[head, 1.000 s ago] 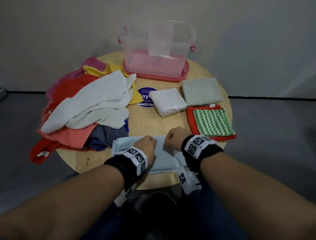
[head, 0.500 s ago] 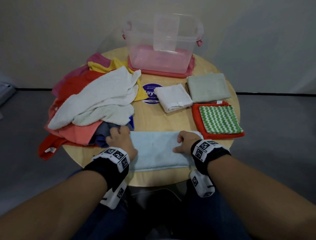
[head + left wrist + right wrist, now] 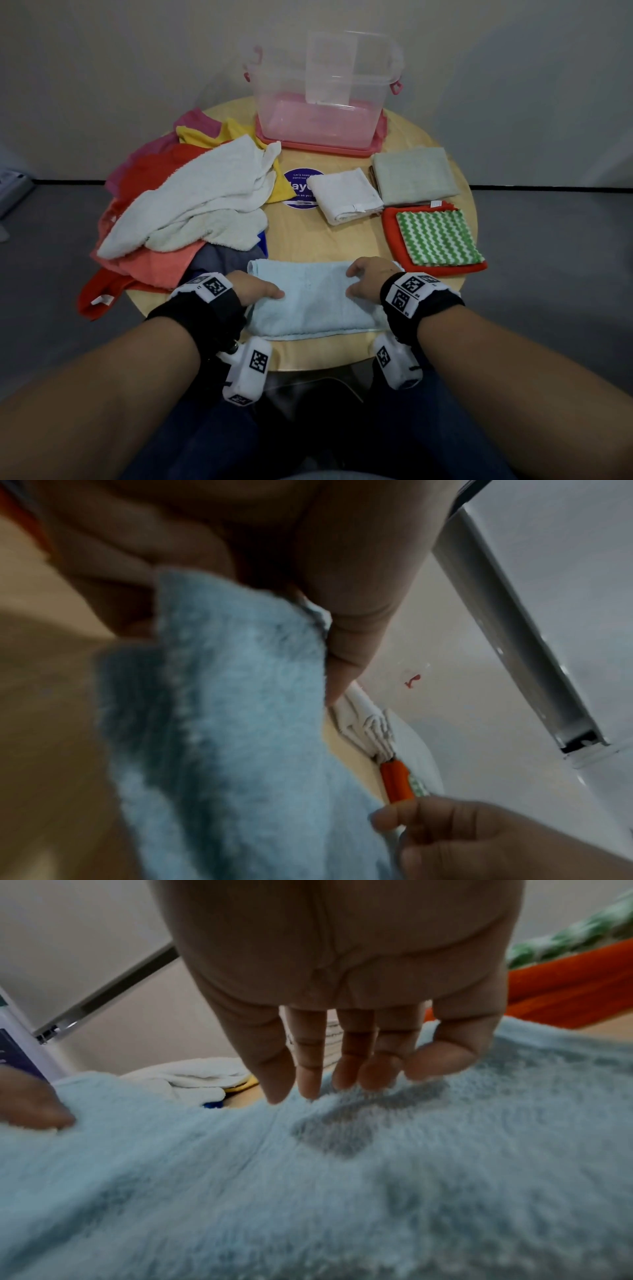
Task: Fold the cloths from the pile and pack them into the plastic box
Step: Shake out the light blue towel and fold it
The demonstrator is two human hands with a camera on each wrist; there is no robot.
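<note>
A light blue cloth [image 3: 313, 303], folded into a long strip, lies on the near edge of the round wooden table [image 3: 308, 246]. My left hand [image 3: 257, 289] pinches its left end, thumb on top; the left wrist view shows the cloth [image 3: 222, 723] caught between thumb and fingers. My right hand [image 3: 364, 281] rests on its right part, straight fingertips [image 3: 310, 1080] touching the cloth [image 3: 308, 1191]. At the table's far side stands the clear plastic box [image 3: 325, 96] on a pink lid. The pile of unfolded cloths [image 3: 191, 205] covers the left side.
Three folded items lie on the right: a white cloth [image 3: 346, 195], a grey-green cloth [image 3: 412, 174], and a green zigzag cloth [image 3: 438, 238] on a red one [image 3: 390, 233]. A purple round sticker [image 3: 299, 186] marks the table's centre. My legs are under the near edge.
Both hands slid apart from the middle of the blue cloth toward its ends, smoothing it into a flat strip. My left hand has since taken its left end in a pinch.
</note>
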